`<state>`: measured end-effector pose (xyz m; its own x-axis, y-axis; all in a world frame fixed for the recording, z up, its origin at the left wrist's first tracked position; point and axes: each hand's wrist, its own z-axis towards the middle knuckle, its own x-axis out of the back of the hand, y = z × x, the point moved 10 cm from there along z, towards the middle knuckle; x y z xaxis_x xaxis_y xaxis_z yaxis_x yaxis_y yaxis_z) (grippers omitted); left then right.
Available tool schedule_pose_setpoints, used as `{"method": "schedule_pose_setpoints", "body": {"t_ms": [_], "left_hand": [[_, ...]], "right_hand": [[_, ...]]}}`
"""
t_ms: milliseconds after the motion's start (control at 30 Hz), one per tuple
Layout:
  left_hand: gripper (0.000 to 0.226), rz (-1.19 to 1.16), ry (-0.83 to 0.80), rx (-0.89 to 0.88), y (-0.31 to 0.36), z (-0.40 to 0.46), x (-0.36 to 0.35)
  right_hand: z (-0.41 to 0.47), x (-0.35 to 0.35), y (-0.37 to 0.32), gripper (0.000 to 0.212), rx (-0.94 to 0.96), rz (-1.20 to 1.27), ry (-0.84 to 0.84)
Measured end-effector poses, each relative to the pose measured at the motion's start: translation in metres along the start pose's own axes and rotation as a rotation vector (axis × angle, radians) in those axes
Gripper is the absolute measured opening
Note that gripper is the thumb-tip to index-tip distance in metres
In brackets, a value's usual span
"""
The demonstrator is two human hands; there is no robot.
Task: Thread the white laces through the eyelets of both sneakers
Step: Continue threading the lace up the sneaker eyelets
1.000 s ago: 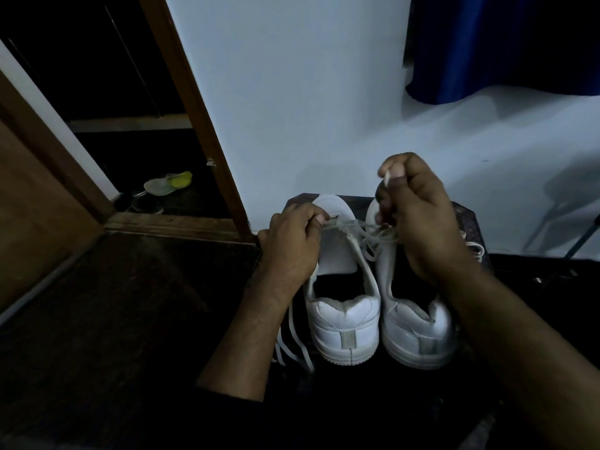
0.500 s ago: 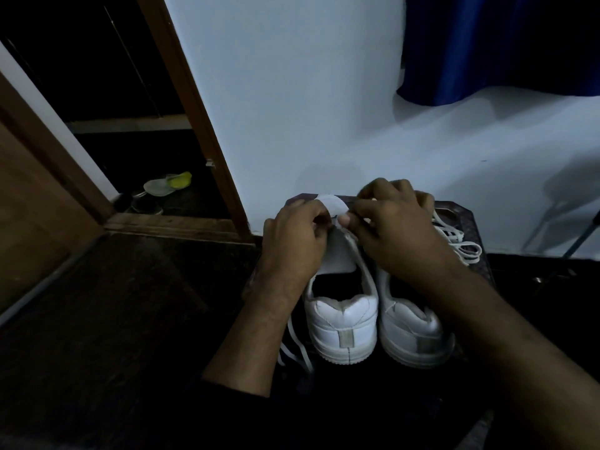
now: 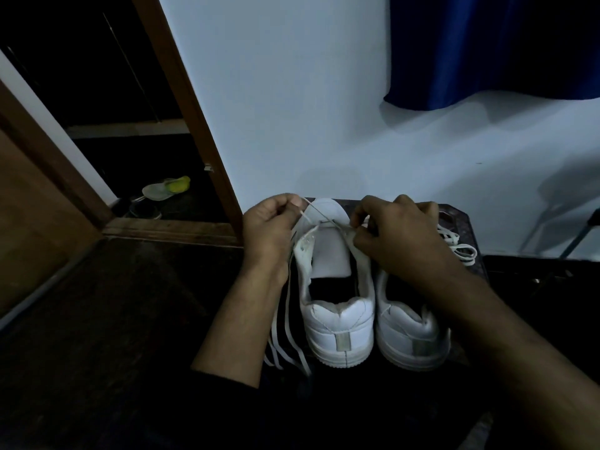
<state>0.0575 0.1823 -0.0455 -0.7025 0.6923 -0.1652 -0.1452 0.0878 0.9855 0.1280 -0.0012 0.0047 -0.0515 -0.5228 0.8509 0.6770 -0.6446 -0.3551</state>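
Two white sneakers are sitting side by side, heels toward the camera, on a dark counter (image 3: 467,222) at the lower centre of the frame, so their tongues and eyelets are facing up for threading. On the left sneaker (image 3: 336,287) the left hand (image 3: 269,228) is closing its grip on one end of a white lace (image 3: 324,219), pinching it just beyond the toe end. The right hand (image 3: 399,235) is pinching the same lace at the sneaker's right eyelet row, seemingly keeping the strand taut across the tongue so that it can be fed through. Loose lengths are hanging down at the sneaker's left. The right sneaker (image 3: 412,332) is lying largely under the right forearm; a second lace (image 3: 454,241) is lying bunched at centre right. Both shoe openings are showing dark, nothing visible inside.
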Motion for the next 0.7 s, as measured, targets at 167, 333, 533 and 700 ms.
{"method": "schedule_pose_setpoints", "body": {"t_ms": [167,333,533,700], "left_hand": [[0.02,-0.35,0.117,0.038,0.007,0.01,0.021],[0.025,-0.13,0.084,-0.119,0.026,0.009,0.027],[0.015,0.909,-0.354,-0.419,0.01,-0.008,-0.027],[0.03,1.015,-0.319,-0.486,0.02,-0.009,-0.027]], "right_hand": [[-0.001,0.004,0.004,0.022,-0.046,-0.003,0.059],[-0.002,0.003,0.001,0.022,-0.043,0.02,0.046],[-0.003,0.003,0.002,0.017,-0.034,0.043,0.045],[-0.003,0.002,0.003,0.014,-0.039,0.033,0.036]]}}
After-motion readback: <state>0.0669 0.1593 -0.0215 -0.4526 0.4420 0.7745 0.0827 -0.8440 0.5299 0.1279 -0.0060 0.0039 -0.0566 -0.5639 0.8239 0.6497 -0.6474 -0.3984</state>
